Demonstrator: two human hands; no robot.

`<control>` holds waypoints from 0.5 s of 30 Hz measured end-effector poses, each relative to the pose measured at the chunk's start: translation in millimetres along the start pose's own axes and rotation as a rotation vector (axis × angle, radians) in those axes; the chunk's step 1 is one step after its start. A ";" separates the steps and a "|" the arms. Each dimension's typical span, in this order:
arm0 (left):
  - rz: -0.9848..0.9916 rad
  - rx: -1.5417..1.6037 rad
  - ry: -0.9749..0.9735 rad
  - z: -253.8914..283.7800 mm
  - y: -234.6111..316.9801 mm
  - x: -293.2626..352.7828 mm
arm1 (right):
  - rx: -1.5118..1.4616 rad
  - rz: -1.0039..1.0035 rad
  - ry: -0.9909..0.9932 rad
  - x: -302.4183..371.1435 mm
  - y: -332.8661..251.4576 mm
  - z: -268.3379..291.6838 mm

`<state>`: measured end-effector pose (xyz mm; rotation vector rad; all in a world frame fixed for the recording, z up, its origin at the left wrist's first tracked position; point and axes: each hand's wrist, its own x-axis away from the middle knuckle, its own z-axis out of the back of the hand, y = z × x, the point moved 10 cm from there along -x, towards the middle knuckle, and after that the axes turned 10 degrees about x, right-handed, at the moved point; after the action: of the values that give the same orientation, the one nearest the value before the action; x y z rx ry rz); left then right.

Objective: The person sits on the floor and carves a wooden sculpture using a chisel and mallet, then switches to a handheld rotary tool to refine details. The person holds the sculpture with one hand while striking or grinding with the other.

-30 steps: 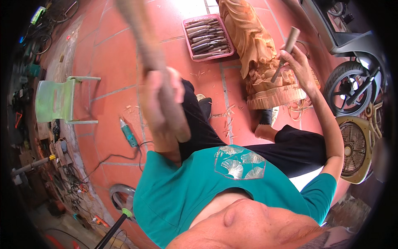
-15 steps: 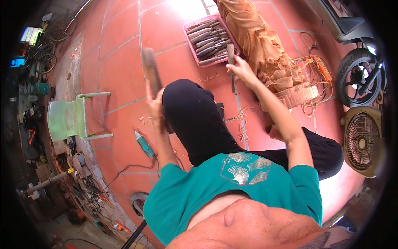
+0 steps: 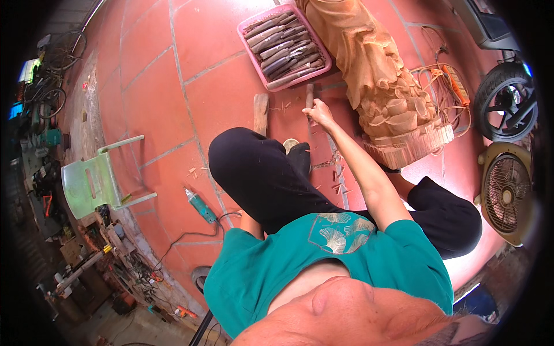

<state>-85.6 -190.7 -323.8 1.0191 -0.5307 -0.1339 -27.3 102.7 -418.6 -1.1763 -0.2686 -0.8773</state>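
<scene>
My right hand [image 3: 319, 112] is closed around a chisel [image 3: 310, 94], its handle end pointing away from me toward the basket. Beyond my raised left knee stands out one end of a wooden club or mallet [image 3: 261, 109]. My left forearm runs behind that knee, and the hand itself is hidden. To the right of my right hand lies a large carved wooden figure [image 3: 384, 86] with folds and a flat sawn base. A pink plastic basket [image 3: 273, 85] holding several rows of chisels sits just past my right hand.
A green power tool [image 3: 200, 206] with a cord lies left of my knee, near wood chips. A pale green chair [image 3: 89, 181] lies farther left. At the right are an orange power strip [image 3: 456, 85], a wheel [image 3: 505, 102] and a fan [image 3: 506, 196].
The wooden club has swung right and down, and my left hand has gone out of sight behind the knee. My right hand has moved slightly left and nearer with the chisel.
</scene>
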 end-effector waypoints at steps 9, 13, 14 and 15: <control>-0.766 -0.669 0.230 -22.7 125.9 -52.7 | -0.251 0.133 0.046 -6.9 -3.9 -13.9; -0.885 -0.670 0.123 -59.7 161.7 -91.2 | -0.202 0.206 0.058 -0.2 -2.4 -18.8; -0.884 -0.654 0.074 -70.8 164.2 -102.2 | -0.184 0.205 0.050 2.2 -0.4 -19.9; -0.886 -0.641 0.023 -80.9 167.2 -113.9 | -0.168 0.204 0.043 5.7 2.3 -20.1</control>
<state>-168.0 -0.2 -257.7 0.5553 0.0365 -1.0108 -26.9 82.6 -424.7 -1.3140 -0.0388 -0.7557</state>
